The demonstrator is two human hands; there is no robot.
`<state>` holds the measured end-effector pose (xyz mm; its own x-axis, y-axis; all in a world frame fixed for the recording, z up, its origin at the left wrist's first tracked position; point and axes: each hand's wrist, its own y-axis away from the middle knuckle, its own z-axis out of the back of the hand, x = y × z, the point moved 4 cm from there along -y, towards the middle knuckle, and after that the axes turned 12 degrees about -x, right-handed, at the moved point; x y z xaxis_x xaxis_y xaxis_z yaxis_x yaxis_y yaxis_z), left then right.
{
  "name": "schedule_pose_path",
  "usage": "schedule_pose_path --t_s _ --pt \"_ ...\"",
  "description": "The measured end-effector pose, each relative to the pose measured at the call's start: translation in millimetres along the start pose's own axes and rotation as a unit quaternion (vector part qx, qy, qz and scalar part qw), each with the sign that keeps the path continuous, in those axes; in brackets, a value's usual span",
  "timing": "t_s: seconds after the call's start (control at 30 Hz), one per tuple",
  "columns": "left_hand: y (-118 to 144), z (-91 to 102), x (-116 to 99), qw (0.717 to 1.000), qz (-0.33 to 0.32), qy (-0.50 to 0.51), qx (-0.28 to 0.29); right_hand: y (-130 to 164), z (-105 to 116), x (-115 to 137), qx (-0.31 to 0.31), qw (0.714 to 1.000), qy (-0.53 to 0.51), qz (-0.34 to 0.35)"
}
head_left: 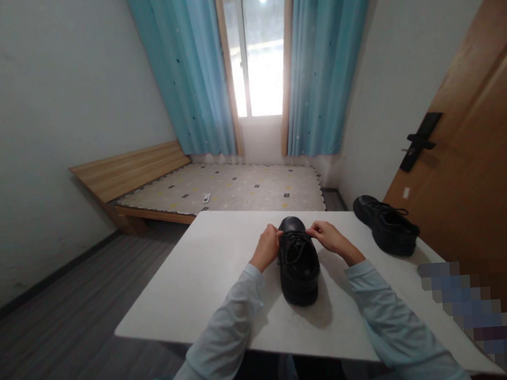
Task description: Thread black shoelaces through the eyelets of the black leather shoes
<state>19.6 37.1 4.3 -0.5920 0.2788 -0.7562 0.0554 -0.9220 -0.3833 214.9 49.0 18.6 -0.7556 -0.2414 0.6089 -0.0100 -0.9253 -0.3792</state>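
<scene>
A black lace-up shoe [299, 270] stands on the white table [199, 286], toe pointing away from me. My left hand [267, 247] is at the shoe's left side, fingers pinched on a lace near the toe end of the lacing. My right hand [331, 238] is at the right side, pinching the lace there. Both sleeves are pale blue. A second black shoe [386, 224] lies apart at the table's far right, untouched.
Beyond the table is a low wooden bed [219, 189] with a patterned mattress, and a small white remote [206, 198] on it. Blue curtains [323, 63] frame a bright window. A brown door [472, 157] with a black handle stands right. Grey floor lies left.
</scene>
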Motion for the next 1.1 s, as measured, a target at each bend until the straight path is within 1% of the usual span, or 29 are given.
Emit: schedule_pose_path --t_s 0.1,0.23,0.3,0.43,0.5,0.6,0.67,0.83,0.93,1.03,1.1 --pt "0.8 -1.1 -1.0 1.0 -0.015 -0.013 -0.004 1.2 1.7 2.5 0.008 0.999 -0.035 -0.012" --pt "-0.2 -0.9 -2.7 0.999 -0.034 -0.008 -0.005 6.3 3.4 5.4 0.033 0.99 -0.118 -0.065" --pt "-1.1 0.8 -4.7 0.999 -0.052 0.001 -0.017 8.6 4.6 7.3 0.031 0.984 -0.151 -0.087" --pt "-1.0 6.7 -14.5 0.992 -0.11 0.046 -0.051 10.7 7.9 13.8 0.018 0.978 -0.191 -0.083" --pt "0.1 9.3 -19.7 0.989 -0.121 0.07 -0.056 10.9 9.4 17.0 0.012 0.976 -0.205 -0.068" --pt "1.9 12.2 -26.5 0.987 -0.127 0.082 -0.05 10.2 12.8 20.1 -0.022 0.974 -0.22 -0.04" --pt "2.7 13.5 -29.6 0.988 -0.13 0.075 -0.042 9.9 13.8 21.9 -0.03 0.975 -0.217 -0.023" --pt "2.8 14.3 -29.9 0.99 -0.123 0.071 -0.017 11.1 11.2 28.0 0.001 0.98 -0.198 -0.011" --pt "2.5 12.8 -28.3 0.989 -0.12 0.079 -0.013 12.2 9.5 31.1 0.016 0.978 -0.204 -0.027" --pt "2.0 9.4 -26.1 0.991 -0.098 0.089 -0.007 12.9 7.8 32.4 0.035 0.976 -0.209 -0.047" --pt "2.1 7.0 -25.4 0.992 -0.083 0.093 -0.001 12.8 7.3 32.9 0.044 0.976 -0.207 -0.048"
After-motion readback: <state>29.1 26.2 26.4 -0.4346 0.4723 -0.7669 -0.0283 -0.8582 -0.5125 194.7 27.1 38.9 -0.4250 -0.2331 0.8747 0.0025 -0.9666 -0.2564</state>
